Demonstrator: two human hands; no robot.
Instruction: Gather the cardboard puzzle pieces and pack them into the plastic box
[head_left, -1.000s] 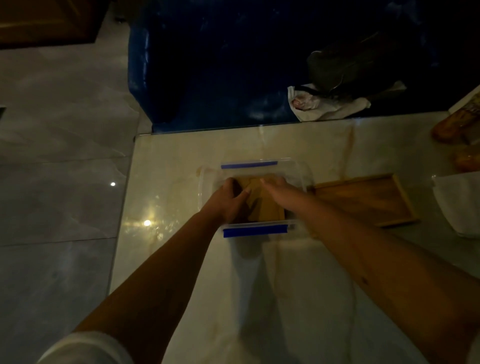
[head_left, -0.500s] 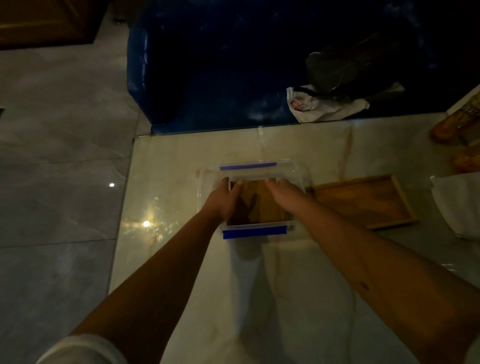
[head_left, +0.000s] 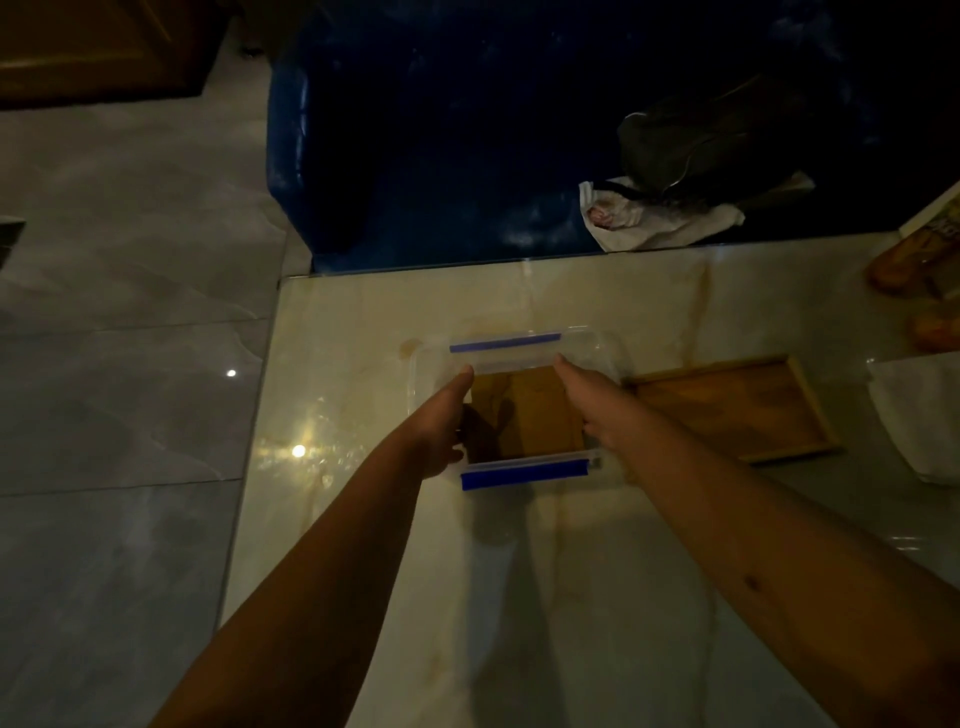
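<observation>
Two bare forearms, no sleeves or jewellery visible

Single head-worn wide-angle view, looking forward and steeply down from above the person's own forearms, which enter from the bottom edge. Close range: the table (head_left: 519, 597) fills the lower centre and right, the plastic box (head_left: 597, 348) sits mid-frame. Floor tiles (head_left: 119, 364) lie left, a dark blue sofa (head_left: 441, 156) along the top. No second view.

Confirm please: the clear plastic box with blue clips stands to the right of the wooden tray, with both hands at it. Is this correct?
Not quite. In the head view the plastic box stands left of the wooden tray, not right. Both the left hand and right hand are at it.
</observation>
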